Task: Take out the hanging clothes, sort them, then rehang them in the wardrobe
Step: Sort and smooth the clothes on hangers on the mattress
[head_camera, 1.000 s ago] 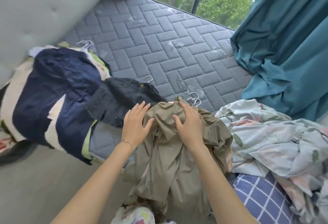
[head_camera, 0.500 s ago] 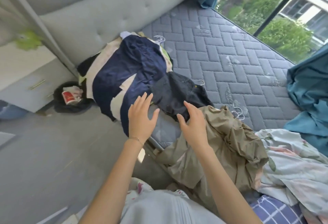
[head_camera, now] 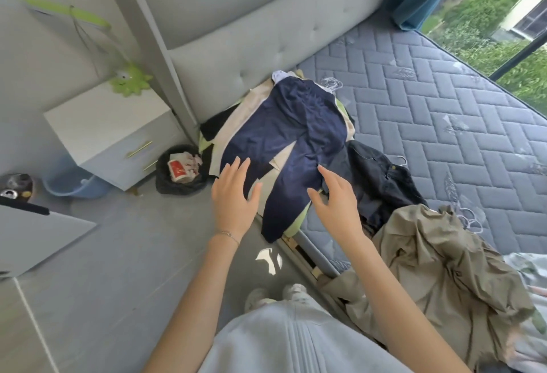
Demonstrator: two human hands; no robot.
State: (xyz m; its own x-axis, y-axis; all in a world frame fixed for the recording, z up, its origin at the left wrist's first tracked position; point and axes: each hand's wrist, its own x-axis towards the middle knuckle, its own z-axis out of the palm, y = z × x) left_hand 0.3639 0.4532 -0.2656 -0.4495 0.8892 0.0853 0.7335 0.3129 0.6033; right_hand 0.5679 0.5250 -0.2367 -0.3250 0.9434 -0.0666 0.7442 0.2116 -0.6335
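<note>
Navy trousers (head_camera: pixel 299 133) lie on top of a pile of clothes with cream and lime pieces at the mattress corner by the headboard. A dark denim garment (head_camera: pixel 381 177) on a hanger lies to their right. A crumpled khaki coat (head_camera: pixel 438 269) hangs over the mattress edge at the lower right, with hanger hooks (head_camera: pixel 470 218) beside it. My left hand (head_camera: pixel 233 198) hovers with spread fingers over the trouser legs, holding nothing. My right hand (head_camera: pixel 337 195) hovers between the trousers and the denim, fingers relaxed, also empty.
The grey quilted mattress (head_camera: pixel 429 112) stretches right toward the window. A white bedside cabinet (head_camera: pixel 109 133), a black waste bin (head_camera: pixel 180 171) and a blue tub (head_camera: pixel 74 186) stand on the floor at left. A floral sheet (head_camera: pixel 529 278) lies at the far right.
Both hands have lifted off the khaki coat and moved left over the navy trousers. My view has swung left and down, so the cabinet and bin now show.
</note>
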